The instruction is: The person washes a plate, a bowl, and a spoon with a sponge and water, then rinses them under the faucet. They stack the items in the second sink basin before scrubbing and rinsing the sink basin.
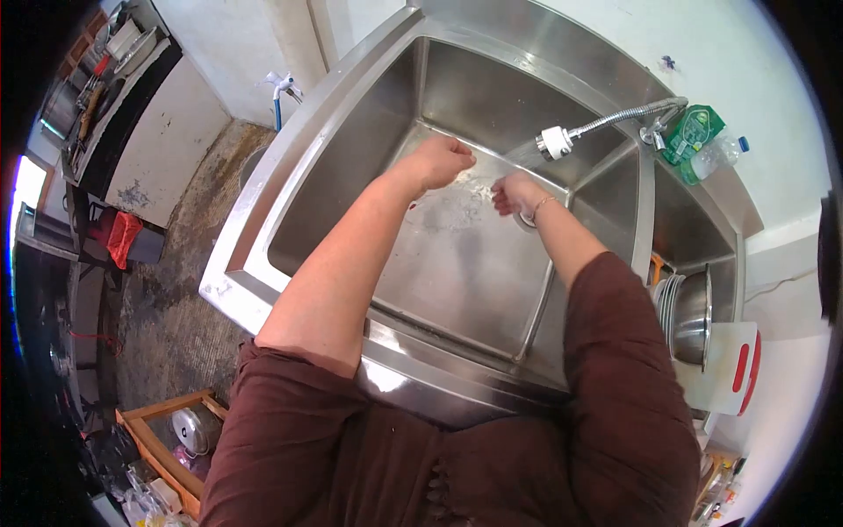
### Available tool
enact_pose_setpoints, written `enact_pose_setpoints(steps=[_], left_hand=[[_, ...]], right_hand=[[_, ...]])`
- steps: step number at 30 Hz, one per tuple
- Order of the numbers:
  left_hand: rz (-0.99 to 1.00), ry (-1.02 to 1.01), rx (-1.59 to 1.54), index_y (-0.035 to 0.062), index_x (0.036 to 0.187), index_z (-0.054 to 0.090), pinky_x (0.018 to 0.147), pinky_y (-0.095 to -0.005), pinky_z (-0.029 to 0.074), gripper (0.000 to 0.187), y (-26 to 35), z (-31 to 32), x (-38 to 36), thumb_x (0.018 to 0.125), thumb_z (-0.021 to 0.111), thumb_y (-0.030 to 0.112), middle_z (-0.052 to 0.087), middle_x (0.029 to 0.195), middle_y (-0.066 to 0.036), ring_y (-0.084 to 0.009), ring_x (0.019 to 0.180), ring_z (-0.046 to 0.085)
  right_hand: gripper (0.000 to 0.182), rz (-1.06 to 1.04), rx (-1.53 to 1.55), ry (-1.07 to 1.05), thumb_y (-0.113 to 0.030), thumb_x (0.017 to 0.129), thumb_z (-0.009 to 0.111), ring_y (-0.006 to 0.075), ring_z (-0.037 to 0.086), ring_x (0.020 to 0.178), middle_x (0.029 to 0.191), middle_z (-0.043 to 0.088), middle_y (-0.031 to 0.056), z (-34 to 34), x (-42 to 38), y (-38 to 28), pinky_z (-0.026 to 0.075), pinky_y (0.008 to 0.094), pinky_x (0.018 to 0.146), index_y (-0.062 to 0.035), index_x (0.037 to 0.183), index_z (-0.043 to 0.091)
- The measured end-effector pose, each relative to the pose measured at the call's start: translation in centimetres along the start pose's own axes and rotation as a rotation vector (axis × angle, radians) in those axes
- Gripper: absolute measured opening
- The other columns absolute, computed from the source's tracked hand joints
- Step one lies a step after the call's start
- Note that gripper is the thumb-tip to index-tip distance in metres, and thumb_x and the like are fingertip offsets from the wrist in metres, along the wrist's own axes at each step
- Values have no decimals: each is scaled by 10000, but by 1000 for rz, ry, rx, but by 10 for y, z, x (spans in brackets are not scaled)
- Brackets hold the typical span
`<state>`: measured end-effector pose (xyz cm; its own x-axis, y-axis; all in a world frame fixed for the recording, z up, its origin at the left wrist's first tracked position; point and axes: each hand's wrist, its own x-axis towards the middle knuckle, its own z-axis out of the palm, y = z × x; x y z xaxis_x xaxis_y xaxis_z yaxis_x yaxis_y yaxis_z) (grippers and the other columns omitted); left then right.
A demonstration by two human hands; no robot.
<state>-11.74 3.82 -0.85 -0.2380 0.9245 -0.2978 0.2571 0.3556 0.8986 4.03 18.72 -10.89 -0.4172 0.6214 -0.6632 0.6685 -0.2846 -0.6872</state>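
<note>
Steel sink (448,272) below; left hand (442,163), right hand (520,194) contents unclear

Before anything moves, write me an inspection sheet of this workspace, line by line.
Surface: metal sink basin, wet, with pale splashes near the hands
Job's things: white spray head over the basin on a flexible metal neck, water apparently running
Clutter: stacked plates and metal bowl in the side compartment; green pouch and clear bottle behind it
Grippers: two bare hands, left and right, inside the basin; nothing seen held
Cables: thin cord on the wall at the right, away from the hands
Surroundings: worn, stained floor; wooden frame at lower left
</note>
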Motion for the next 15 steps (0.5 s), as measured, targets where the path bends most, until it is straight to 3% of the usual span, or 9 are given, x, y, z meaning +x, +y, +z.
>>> enact_pose_setpoints(steps=[1,3,4,6,8,10,11,14,15], left_hand=[[4,-16,-29,37,1104,588,746,-331,445,338,1,1,-1,842,596,251,583,990,-70,-169,885,507],[-32,-25,-70,39,1093,590,736,-328,443,333,3,-2,0,839,601,252,582,974,-66,-161,865,500],[-66,-36,-117,41,1082,592,726,-326,441,327,2,-5,0,835,605,254,582,958,-62,-152,845,493],[-89,-11,-119,43,1053,600,697,-317,438,317,0,-15,2,822,622,259,587,925,-56,-141,797,485],[-3,80,-63,32,1047,609,653,-307,434,337,-3,-25,1,806,644,264,589,880,-50,-136,748,488],[17,154,-51,2,1048,608,662,-305,454,375,1,-35,-5,798,655,278,605,883,-68,-149,761,530],[57,215,13,-10,1059,602,685,-306,464,394,3,-39,-7,798,656,280,615,905,-85,-160,801,552],[123,318,72,-25,1074,592,738,-309,474,417,14,-51,-16,799,656,282,629,953,-113,-183,871,583],[153,354,72,-27,1079,589,769,-311,475,421,18,-55,-20,800,654,281,633,980,-124,-194,902,592]], right_hand=[[232,-8,-5,-2,-177,856,502,256,603,732,824,603,146,-6,10,-9,512,412,698,33,906,587],[209,-38,868,16,-157,904,407,241,515,567,653,488,77,-5,21,-19,492,370,581,16,867,518],[209,-31,860,6,-157,904,407,241,515,567,653,488,77,2,20,-22,492,370,581,16,867,518],[188,72,1328,-130,-144,908,390,221,485,587,642,441,56,17,24,-29,475,336,602,-1,826,481],[194,92,1338,-148,-162,902,408,213,487,632,664,453,55,24,28,-28,460,312,625,-18,789,472],[196,91,1208,-439,-166,883,432,191,461,584,632,429,39,15,33,-25,439,283,540,-38,739,468],[191,115,1189,-834,-151,862,453,169,450,554,607,418,35,5,40,-19,404,266,456,-46,703,475],[190,101,1162,-971,-135,848,457,147,427,528,591,409,32,-2,24,-31,358,254,398,-53,677,470],[173,50,1155,-1033,-133,847,466,173,470,541,629,477,63,-1,30,-31,405,264,434,-33,710,496]])
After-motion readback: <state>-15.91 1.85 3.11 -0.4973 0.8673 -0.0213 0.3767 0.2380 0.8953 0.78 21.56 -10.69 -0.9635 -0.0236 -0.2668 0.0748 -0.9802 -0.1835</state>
